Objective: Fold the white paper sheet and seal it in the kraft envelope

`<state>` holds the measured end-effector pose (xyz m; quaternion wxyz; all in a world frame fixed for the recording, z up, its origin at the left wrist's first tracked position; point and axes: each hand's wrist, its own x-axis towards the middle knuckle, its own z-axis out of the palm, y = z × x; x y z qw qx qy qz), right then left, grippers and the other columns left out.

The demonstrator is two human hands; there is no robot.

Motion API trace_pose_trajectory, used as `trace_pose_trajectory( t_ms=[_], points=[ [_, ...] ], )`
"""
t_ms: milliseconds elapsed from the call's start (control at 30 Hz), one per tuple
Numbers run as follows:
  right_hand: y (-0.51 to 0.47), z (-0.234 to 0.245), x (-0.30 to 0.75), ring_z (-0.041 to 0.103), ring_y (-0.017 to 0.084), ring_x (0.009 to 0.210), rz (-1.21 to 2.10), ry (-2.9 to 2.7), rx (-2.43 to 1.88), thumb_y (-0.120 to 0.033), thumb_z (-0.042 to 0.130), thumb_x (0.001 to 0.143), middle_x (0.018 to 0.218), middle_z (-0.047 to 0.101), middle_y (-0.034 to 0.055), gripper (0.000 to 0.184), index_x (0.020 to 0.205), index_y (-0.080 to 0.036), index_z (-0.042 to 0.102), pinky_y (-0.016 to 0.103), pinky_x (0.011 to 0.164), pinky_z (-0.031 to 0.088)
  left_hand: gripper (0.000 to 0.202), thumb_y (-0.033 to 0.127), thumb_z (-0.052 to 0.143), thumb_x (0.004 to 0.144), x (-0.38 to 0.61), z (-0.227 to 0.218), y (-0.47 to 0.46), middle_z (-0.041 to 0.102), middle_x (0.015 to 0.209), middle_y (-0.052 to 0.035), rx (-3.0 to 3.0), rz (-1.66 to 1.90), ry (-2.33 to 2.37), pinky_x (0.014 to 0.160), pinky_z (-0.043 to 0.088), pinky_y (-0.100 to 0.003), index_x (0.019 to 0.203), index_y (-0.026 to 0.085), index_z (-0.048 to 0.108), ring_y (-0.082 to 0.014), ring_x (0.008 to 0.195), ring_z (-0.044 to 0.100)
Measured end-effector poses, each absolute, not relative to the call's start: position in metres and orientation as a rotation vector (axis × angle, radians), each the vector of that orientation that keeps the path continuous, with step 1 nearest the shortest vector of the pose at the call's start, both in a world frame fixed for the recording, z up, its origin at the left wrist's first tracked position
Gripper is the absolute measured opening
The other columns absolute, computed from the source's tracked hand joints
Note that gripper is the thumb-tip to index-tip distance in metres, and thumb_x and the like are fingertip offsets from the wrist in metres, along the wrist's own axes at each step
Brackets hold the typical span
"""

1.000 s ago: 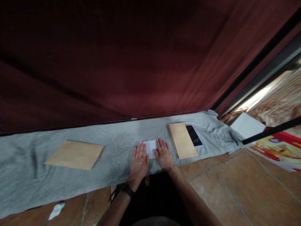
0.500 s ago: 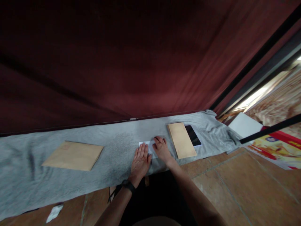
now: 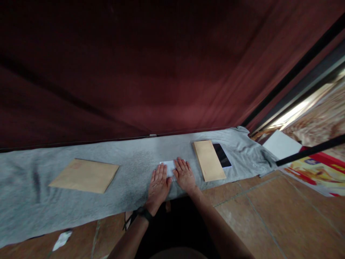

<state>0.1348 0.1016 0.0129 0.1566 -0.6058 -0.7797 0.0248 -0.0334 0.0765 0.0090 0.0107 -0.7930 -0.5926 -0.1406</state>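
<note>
A small sheet of white paper (image 3: 169, 166) lies on the grey cloth (image 3: 134, 154) in front of me, partly covered by both hands. My left hand (image 3: 159, 181) rests flat on its left side, fingers stretched out. On its right side my right hand (image 3: 185, 174) lies flat too, fingers extended. Just right of that hand sits a stack of brown envelopes (image 3: 208, 160), overlapping a dark-screened phone (image 3: 222, 155). Farther left, more brown envelopes (image 3: 86, 174) lie on the cloth.
A dark red curtain (image 3: 161, 90) hangs behind the cloth-covered surface. At the right are a black bar (image 3: 309, 151), a white board (image 3: 281, 144) and a colourful printed box (image 3: 318, 171). A crumpled white scrap (image 3: 62, 240) lies on the tiled floor (image 3: 242, 212).
My right hand has flattened from bent fingers to outstretched ones on the paper. My left hand has shifted slightly left and stays flat.
</note>
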Motion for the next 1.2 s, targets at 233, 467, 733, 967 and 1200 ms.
trace_pose_trajectory(
  t_ms=[233, 467, 733, 967, 1200],
  points=[
    [0.119, 0.019, 0.152, 0.042, 0.026, 0.140, 0.162, -2.198, -1.743, -0.031, 0.048, 0.099, 0.150, 0.050, 0.0123, 0.049, 0.146, -0.016, 0.048, 0.046, 0.118, 0.026, 0.066, 0.046, 0.035, 0.100, -0.052, 0.009, 0.062, 0.040, 0.157, -0.0166, -2.395, -0.485, -1.898, 0.121, 0.025, -0.050, 0.154, 0.008, 0.035, -0.0290, 0.148, 0.033],
    [0.155, 0.043, 0.151, 0.055, 0.027, 0.117, 0.318, -2.264, -1.835, -0.031, 0.067, 0.087, 0.125, 0.064, 0.0110, 0.040, 0.125, -0.021, 0.062, 0.042, 0.109, 0.034, 0.067, 0.046, 0.036, 0.099, -0.050, 0.010, 0.063, 0.041, 0.157, -0.0162, -2.406, -0.484, -1.907, 0.121, 0.025, -0.051, 0.154, 0.008, 0.034, -0.0295, 0.148, 0.033],
    [0.163, 0.052, 0.150, 0.058, 0.026, 0.111, 0.370, -2.316, -1.833, -0.026, 0.069, 0.084, 0.117, 0.065, 0.0095, 0.026, 0.109, -0.022, 0.068, 0.038, 0.096, 0.043, 0.067, 0.048, 0.034, 0.099, -0.051, 0.012, 0.062, 0.040, 0.157, -0.0168, -2.412, -0.478, -1.903, 0.122, 0.024, -0.050, 0.152, 0.006, 0.037, -0.0295, 0.148, 0.033],
    [0.141, 0.040, 0.153, 0.058, 0.022, 0.115, 0.286, -2.341, -1.625, -0.016, 0.060, 0.091, 0.126, 0.065, 0.0069, 0.038, 0.128, -0.023, 0.061, 0.036, 0.102, 0.043, 0.066, 0.047, 0.036, 0.099, -0.052, 0.013, 0.062, 0.041, 0.157, -0.0157, -2.406, -0.491, -1.895, 0.121, 0.026, -0.050, 0.152, 0.009, 0.038, -0.0291, 0.149, 0.032],
    [0.122, 0.035, 0.154, 0.052, 0.021, 0.129, 0.144, -2.379, -1.540, -0.015, 0.050, 0.096, 0.139, 0.060, 0.0091, 0.042, 0.137, -0.021, 0.054, 0.042, 0.117, 0.032, 0.068, 0.048, 0.035, 0.099, -0.052, 0.011, 0.062, 0.041, 0.156, -0.0176, -2.410, -0.497, -1.901, 0.121, 0.025, -0.050, 0.152, 0.006, 0.036, -0.0296, 0.149, 0.032]
  ],
)
